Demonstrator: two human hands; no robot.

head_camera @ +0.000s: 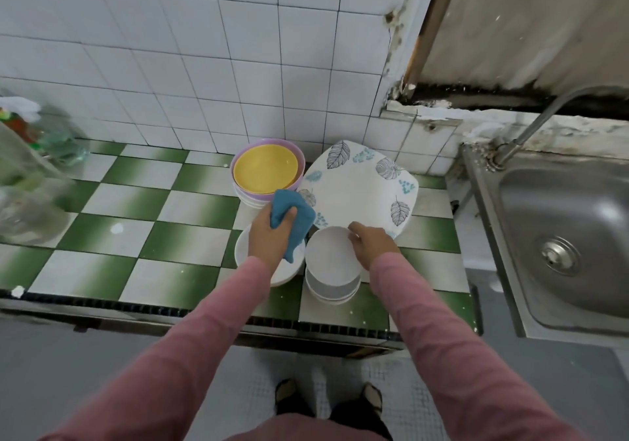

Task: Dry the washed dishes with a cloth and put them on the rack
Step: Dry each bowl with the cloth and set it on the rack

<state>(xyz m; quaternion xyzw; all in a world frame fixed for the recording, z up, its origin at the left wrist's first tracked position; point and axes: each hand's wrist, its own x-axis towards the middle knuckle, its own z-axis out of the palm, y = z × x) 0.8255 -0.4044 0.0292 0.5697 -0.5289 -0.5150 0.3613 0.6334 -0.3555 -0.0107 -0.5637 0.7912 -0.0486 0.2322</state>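
**Head view, centre of the frame.** The left hand is closed around a bunched blue cloth, whose loose end hangs below the wrist. It is held over a short pile of white plates on the green-and-white chequered desk.

Just right of it, the right hand curls its fingers over the right rim of the top bowl. It seems to pinch the rim, though the thumb is partly hidden. This bowl crowns a stack of white bowls near the front edge of the desk.

**Behind the hands.** A large square plate with a leaf pattern lies toward the tiled wall, its near edge touching or overlapped by the top bowl. To its left, a yellow plate sits inside a lilac bowl, which rests on further white dishes.

**Edges of the frame.**
- Right: a steel sink with a tap slanting above it.
- Left: blurred clear bottles.
- Bottom: pink sleeves and two feet on a grey floor.
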